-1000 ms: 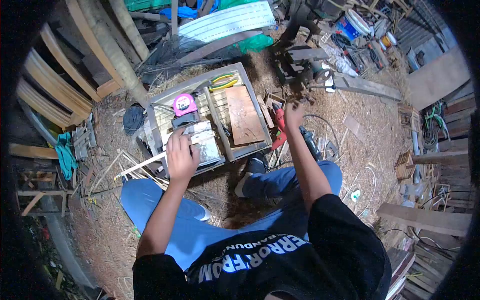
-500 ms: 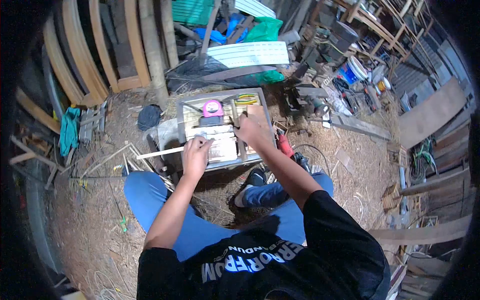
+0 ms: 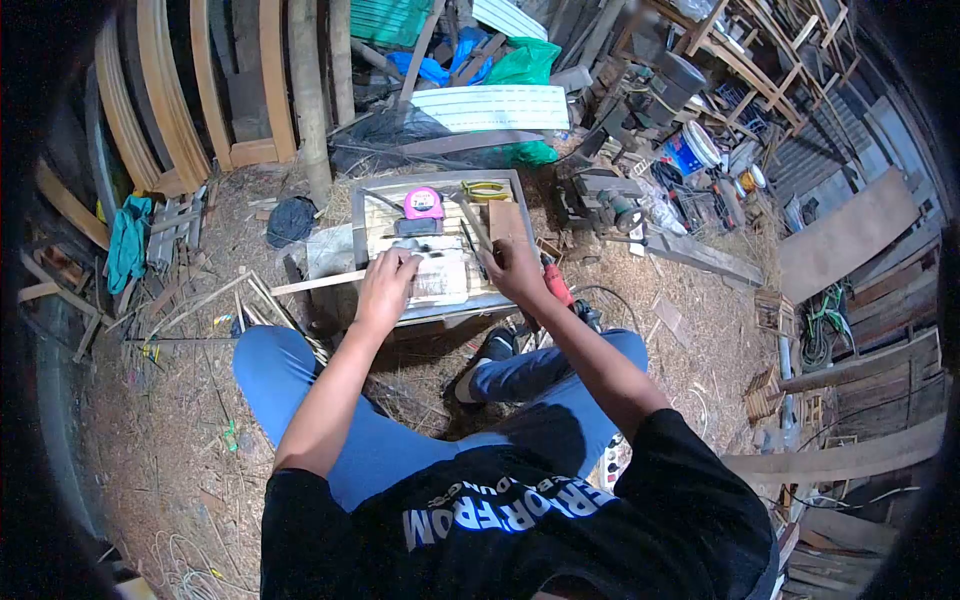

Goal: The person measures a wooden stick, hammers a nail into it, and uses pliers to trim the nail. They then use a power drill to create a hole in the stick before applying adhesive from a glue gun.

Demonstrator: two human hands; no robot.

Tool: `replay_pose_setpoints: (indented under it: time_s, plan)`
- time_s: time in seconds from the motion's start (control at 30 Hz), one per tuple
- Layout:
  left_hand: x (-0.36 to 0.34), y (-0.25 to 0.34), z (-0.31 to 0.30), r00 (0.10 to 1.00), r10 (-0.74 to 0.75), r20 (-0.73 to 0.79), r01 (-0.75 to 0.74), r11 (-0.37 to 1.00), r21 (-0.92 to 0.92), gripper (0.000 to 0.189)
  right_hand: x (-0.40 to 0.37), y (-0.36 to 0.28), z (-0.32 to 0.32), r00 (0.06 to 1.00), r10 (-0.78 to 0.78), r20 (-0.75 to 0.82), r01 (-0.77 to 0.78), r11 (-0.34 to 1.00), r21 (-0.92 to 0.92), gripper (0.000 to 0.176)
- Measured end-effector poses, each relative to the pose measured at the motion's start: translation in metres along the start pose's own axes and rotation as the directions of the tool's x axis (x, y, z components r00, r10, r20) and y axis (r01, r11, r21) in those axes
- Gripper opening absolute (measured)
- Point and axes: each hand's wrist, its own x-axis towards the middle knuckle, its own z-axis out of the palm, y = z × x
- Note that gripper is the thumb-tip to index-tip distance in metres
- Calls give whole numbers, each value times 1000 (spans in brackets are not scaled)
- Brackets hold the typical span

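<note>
My left hand [image 3: 385, 288] lies over the near left part of a low work table [image 3: 360, 215], its fingers curled down on a thin wooden strip [image 3: 318, 283] that sticks out to the left. Beside it are pale wood pieces [image 3: 442, 280]. My right hand [image 3: 517, 272] is closed around a narrow brownish bar [image 3: 474, 222] slanting away to the upper left; its kind is unclear. Beyond my hands sits a pink tape measure [image 3: 423, 204]. Yellow-handled pliers [image 3: 485, 190] lie near the far edge, above a flat brown board piece [image 3: 507, 220].
A red power tool [image 3: 557, 286] stands right of the table with its cable on the ground. Thin wooden frames [image 3: 262, 300] lean at the left. Curved wooden parts [image 3: 160, 90] stand at the back left. A paint bucket [image 3: 692, 148] and scrap timber fill the right.
My right hand has moved slightly right and nearer, and the bar in it has tilted from nearly upright to a slant. The left hand stays at the strip. The whole view has shifted a little.
</note>
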Motion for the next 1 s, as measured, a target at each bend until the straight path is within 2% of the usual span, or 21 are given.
replay_pose_setpoints:
  time_s: [0.03, 0.07, 0.17, 0.2, 0.3, 0.33, 0.4, 0.47, 0.57, 0.6, 0.73, 0.77, 0.83, 0.87, 0.9, 0.97, 1.0]
  plan:
    - [7, 4, -8, 1000, -3, 13, 2, 1000, 27, 40, -6, -1, -2, 999, 27, 19, -28, 999, 40, 37]
    - [13, 7, -17, 1000, -4, 28, 3, 998, 55, 39, -7, 3, 0, 1000, -11, 5, 11, 999, 34, 36]
    - [19, 7, -26, 995, 8, 97, -14, 998, 63, 39, -8, 23, 18, 1000, -12, 1, 11, 972, 237, 36]
    - [18, 6, -28, 993, 9, 114, -14, 999, 46, 40, -14, -2, 0, 999, 31, 39, -41, 964, 262, 37]
    - [25, 17, -45, 990, 9, 141, -10, 1000, 6, 45, -16, -36, -22, 976, 137, 167, -159, 979, 129, 40]
    - [27, 20, -51, 990, 2, 141, -2, 1000, -3, 46, -11, -26, -14, 987, 77, 144, -99, 982, 158, 30]
    - [29, 18, -57, 991, 3, 133, -4, 1000, 4, 47, -11, -21, -6, 939, 181, 291, -301, 840, 451, 29]
    - [31, 14, -61, 992, 29, 124, -27, 999, -20, 46, -9, -16, 0, 883, 192, 429, -447, 628, 638, 30]
    - [33, 17, -62, 989, 71, 129, -69, 997, -13, 44, -2, -7, 8, 874, 198, 443, -451, 667, 592, 28]
    - [35, 18, -61, 988, 89, 128, -89, 996, -1, 44, -1, -8, 8, 850, 217, 480, -494, 644, 584, 24]
    - [38, 16, -61, 980, 151, 126, -158, 986, 44, 39, -6, -12, 1, 852, 164, 497, -498, 546, 674, 19]
    - [38, 18, -59, 992, 128, -14, -126, 983, 133, 36, -6, -12, 1, 860, 154, 487, -488, 530, 694, 18]
    - [33, 25, -50, 950, 115, -291, -28, 957, 289, 32, -6, -8, 4, 881, 136, 453, -455, 505, 734, 17]
    - [25, 26, -40, 904, -6, -428, 127, 959, 255, 38, -7, -5, 7, 895, 129, 427, -431, 495, 754, 17]
    - [25, 29, -25, 776, -159, -611, 234, 971, 45, 42, -7, -4, 8, 909, 122, 399, -405, 486, 774, 18]
    - [7, 10, 8, 664, -552, -503, 509, 828, -237, 37, -8, -4, 6, 911, 120, 395, -404, 454, 794, 17]
    - [5, 1, 17, 628, -692, -355, 421, 686, -593, 34, -10, -5, 5, 912, 121, 392, -404, 437, 804, 17]
